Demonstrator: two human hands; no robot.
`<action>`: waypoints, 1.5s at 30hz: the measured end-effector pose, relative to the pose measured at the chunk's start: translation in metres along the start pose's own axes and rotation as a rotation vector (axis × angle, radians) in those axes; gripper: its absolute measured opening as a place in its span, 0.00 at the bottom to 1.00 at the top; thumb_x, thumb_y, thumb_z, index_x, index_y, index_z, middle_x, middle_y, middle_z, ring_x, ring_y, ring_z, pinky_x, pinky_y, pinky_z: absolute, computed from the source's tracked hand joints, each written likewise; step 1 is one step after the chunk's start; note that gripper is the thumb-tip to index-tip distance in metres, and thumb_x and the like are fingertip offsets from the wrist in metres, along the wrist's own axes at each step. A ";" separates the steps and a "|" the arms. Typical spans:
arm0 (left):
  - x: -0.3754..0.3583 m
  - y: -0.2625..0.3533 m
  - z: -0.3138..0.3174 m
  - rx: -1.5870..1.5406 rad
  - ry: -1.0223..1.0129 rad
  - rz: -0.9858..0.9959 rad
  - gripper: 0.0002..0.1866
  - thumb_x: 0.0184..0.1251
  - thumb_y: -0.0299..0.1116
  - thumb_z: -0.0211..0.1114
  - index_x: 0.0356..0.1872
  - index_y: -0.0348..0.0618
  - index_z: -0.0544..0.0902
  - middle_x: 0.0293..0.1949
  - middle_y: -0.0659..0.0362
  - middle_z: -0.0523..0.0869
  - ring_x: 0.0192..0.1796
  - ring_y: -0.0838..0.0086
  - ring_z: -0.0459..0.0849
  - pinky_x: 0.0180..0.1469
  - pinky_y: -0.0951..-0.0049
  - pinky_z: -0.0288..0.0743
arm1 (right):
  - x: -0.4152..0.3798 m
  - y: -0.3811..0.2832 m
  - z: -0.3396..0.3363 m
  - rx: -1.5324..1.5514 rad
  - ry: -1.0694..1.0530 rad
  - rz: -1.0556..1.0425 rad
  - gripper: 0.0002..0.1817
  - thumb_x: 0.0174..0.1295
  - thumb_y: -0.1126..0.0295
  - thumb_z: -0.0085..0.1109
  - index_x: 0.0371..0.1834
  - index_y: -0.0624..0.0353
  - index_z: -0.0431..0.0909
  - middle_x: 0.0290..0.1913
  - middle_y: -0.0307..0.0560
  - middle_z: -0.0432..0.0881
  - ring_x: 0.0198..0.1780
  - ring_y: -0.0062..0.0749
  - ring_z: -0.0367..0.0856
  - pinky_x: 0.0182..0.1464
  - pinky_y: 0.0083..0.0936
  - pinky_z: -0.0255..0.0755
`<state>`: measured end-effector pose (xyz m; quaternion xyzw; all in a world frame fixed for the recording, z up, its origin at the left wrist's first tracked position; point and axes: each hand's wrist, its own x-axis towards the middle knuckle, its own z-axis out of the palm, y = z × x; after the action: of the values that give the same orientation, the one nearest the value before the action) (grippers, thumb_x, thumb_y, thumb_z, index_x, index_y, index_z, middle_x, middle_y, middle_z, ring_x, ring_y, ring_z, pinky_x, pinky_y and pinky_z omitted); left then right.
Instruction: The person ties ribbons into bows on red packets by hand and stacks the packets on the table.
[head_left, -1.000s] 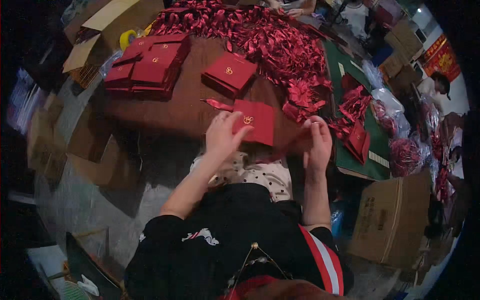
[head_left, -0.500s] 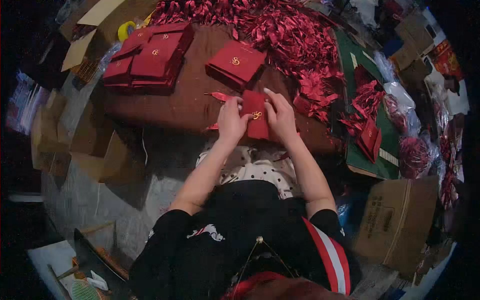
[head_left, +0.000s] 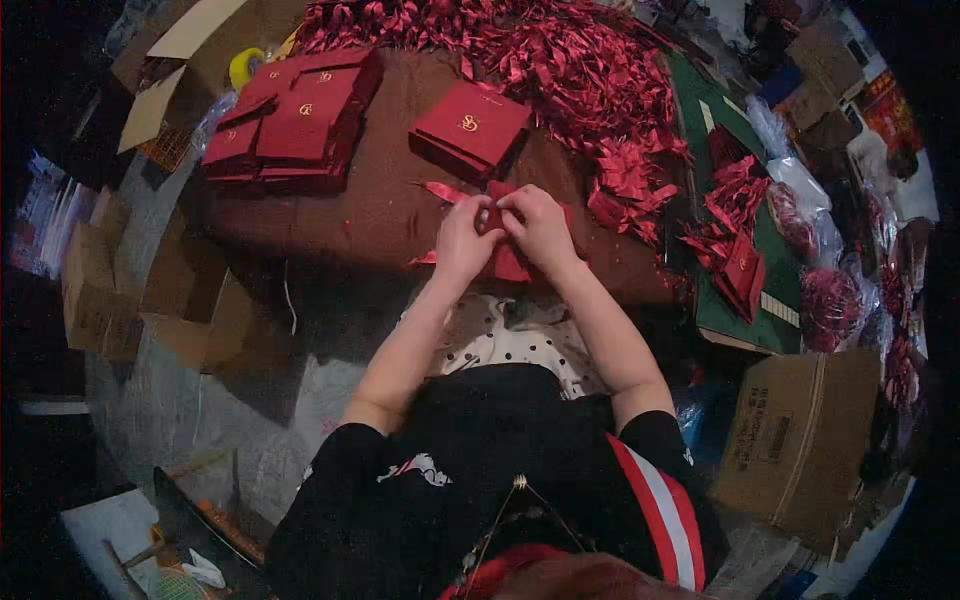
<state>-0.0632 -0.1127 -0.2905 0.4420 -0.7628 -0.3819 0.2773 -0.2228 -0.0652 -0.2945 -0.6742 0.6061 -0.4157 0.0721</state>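
Observation:
A small red packet (head_left: 511,262) with a red ribbon (head_left: 441,191) beneath it lies at the near edge of the brown cloth. My left hand (head_left: 468,237) and my right hand (head_left: 536,225) meet over the packet's upper part, fingers pinched close together. Between the fingertips the red material is too small to make out, and the hands cover the packet's gold print. Just beyond them rests a stack of red packets (head_left: 470,120) with gold lettering.
More red packets (head_left: 305,125) are piled at the left of the brown cloth (head_left: 380,215). Red ribbons (head_left: 600,90) heap along the back and right. A green board (head_left: 735,325) stands at the right, with cardboard boxes (head_left: 795,430) below it.
My right hand has moved left over the packet, to my left hand. The fingers of both have closed together, and the gold print is now covered.

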 end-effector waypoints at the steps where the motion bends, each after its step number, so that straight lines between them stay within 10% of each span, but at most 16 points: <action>1: 0.001 -0.005 0.004 -0.002 0.001 0.002 0.30 0.51 0.34 0.80 0.56 0.39 0.80 0.50 0.49 0.84 0.51 0.55 0.84 0.53 0.59 0.78 | 0.002 -0.001 -0.002 0.008 -0.006 -0.001 0.09 0.58 0.73 0.63 0.41 0.62 0.82 0.40 0.55 0.80 0.49 0.55 0.79 0.53 0.45 0.74; 16: 0.012 -0.018 -0.036 0.022 -0.362 0.298 0.30 0.60 0.31 0.69 0.66 0.41 0.76 0.53 0.53 0.78 0.60 0.57 0.79 0.64 0.62 0.72 | 0.002 0.003 -0.019 0.077 -0.018 0.267 0.19 0.52 0.67 0.75 0.41 0.58 0.74 0.33 0.45 0.86 0.40 0.48 0.85 0.43 0.41 0.76; 20: 0.023 -0.011 -0.024 0.223 -0.191 0.373 0.13 0.60 0.28 0.71 0.46 0.42 0.86 0.51 0.54 0.78 0.55 0.56 0.80 0.56 0.59 0.76 | -0.008 0.005 -0.007 0.049 0.014 0.247 0.20 0.51 0.65 0.77 0.40 0.59 0.75 0.32 0.45 0.86 0.39 0.48 0.85 0.42 0.42 0.76; 31: 0.031 -0.024 -0.056 0.395 0.195 0.239 0.04 0.66 0.27 0.63 0.37 0.38 0.81 0.48 0.52 0.79 0.48 0.52 0.82 0.47 0.55 0.78 | -0.025 0.002 -0.038 -0.219 -0.096 0.126 0.27 0.55 0.64 0.73 0.58 0.50 0.75 0.44 0.35 0.88 0.52 0.40 0.81 0.60 0.38 0.65; 35: 0.039 -0.045 -0.094 0.465 0.204 0.040 0.18 0.69 0.30 0.66 0.57 0.37 0.77 0.54 0.49 0.76 0.49 0.54 0.82 0.50 0.54 0.77 | -0.020 -0.002 -0.037 -0.260 -0.134 0.131 0.27 0.53 0.66 0.73 0.57 0.50 0.76 0.45 0.34 0.88 0.53 0.37 0.81 0.59 0.37 0.66; 37: 0.025 -0.036 -0.081 0.604 0.375 0.306 0.29 0.67 0.31 0.68 0.67 0.41 0.70 0.57 0.45 0.74 0.55 0.49 0.76 0.56 0.53 0.73 | -0.019 -0.005 -0.042 -0.277 -0.120 0.131 0.26 0.53 0.67 0.73 0.57 0.50 0.76 0.46 0.35 0.88 0.53 0.39 0.82 0.57 0.38 0.70; 42: -0.044 0.011 -0.012 0.383 0.107 0.482 0.31 0.61 0.49 0.73 0.60 0.43 0.79 0.50 0.49 0.76 0.54 0.51 0.74 0.55 0.55 0.73 | -0.026 0.022 -0.063 0.349 -0.015 0.196 0.24 0.59 0.68 0.71 0.60 0.53 0.78 0.55 0.48 0.84 0.59 0.47 0.80 0.64 0.37 0.72; 45: -0.046 0.004 0.004 0.385 -0.007 0.291 0.32 0.61 0.52 0.72 0.62 0.46 0.79 0.50 0.49 0.76 0.55 0.52 0.74 0.56 0.55 0.73 | -0.032 0.017 -0.116 -0.334 -0.050 -0.211 0.24 0.48 0.76 0.68 0.52 0.49 0.82 0.54 0.42 0.84 0.58 0.44 0.79 0.59 0.37 0.74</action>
<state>-0.0467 -0.0696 -0.2932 0.3710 -0.8781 -0.1869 0.2374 -0.3083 0.0062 -0.2451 -0.7468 0.5904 -0.2979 -0.0698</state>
